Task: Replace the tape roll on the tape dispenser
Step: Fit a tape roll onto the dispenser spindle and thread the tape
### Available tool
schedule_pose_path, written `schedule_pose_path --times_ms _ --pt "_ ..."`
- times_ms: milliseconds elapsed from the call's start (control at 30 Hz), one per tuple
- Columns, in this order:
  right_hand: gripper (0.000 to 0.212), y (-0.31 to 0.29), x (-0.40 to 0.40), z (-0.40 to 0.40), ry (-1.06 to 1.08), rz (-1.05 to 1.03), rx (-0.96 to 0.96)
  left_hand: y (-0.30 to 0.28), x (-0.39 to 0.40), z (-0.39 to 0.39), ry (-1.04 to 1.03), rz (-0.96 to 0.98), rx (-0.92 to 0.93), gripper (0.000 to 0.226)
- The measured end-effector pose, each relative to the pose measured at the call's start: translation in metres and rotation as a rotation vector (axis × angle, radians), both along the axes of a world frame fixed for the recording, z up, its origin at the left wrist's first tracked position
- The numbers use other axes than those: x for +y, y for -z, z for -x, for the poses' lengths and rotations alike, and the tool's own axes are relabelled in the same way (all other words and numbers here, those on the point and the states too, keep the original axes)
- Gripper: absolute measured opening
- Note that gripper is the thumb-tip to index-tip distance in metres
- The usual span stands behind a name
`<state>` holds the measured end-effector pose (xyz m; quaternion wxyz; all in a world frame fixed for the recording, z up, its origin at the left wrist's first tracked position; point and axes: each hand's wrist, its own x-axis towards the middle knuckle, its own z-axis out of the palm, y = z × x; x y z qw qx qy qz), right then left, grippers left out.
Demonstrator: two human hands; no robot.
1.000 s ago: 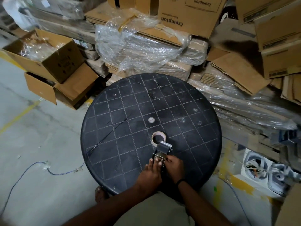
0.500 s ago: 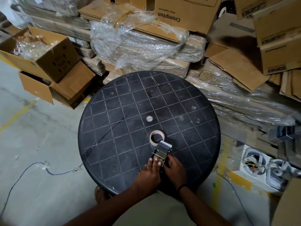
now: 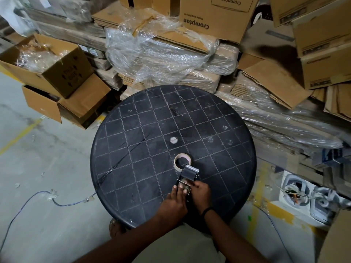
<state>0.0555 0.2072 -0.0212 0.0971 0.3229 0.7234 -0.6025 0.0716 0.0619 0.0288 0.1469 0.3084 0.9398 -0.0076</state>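
A metal tape dispenser (image 3: 189,174) lies on the round black table (image 3: 144,145), near its front edge. A pale tape roll (image 3: 182,159) lies flat on the table just beyond the dispenser's head and touches it. My left hand (image 3: 173,201) and my right hand (image 3: 200,194) both grip the dispenser's near end, fingers closed on its handle part. The handle itself is hidden under my fingers. A black band sits on my right wrist.
Cardboard boxes (image 3: 57,73) and plastic-wrapped stacks (image 3: 161,59) crowd the table's far side and right. A small white cap (image 3: 173,140) sits at the table's centre. A blue cable (image 3: 57,200) runs over the concrete floor at the left. White packaged items (image 3: 303,196) lie at the right.
Both hands stay on the dispenser's near end; fingers shifted slightly. The roll and dispenser have not moved on the table. My head moved a little, shifting the view.
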Motion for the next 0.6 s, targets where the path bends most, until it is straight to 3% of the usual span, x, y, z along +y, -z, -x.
schedule_pose_path --times_ms 200,333,400,500,600 --pt "0.009 -0.014 -0.003 -0.004 0.079 0.119 0.021 -0.014 0.006 0.0 0.016 0.006 0.091 0.067" --pt "0.02 -0.015 -0.002 -0.012 0.051 0.067 0.0 -0.016 0.008 -0.004 0.012 0.017 0.049 0.042" --pt "0.019 -0.015 -0.001 -0.017 0.037 0.064 -0.01 -0.015 0.008 -0.007 0.008 0.019 0.035 0.047" --pt "0.011 -0.019 -0.001 -0.021 0.02 0.098 -0.021 -0.015 0.006 -0.009 -0.061 -0.04 0.025 0.074" --pt "0.011 -0.027 -0.003 -0.027 0.026 0.193 -0.011 0.004 -0.001 -0.017 -0.063 -0.053 0.026 0.067"
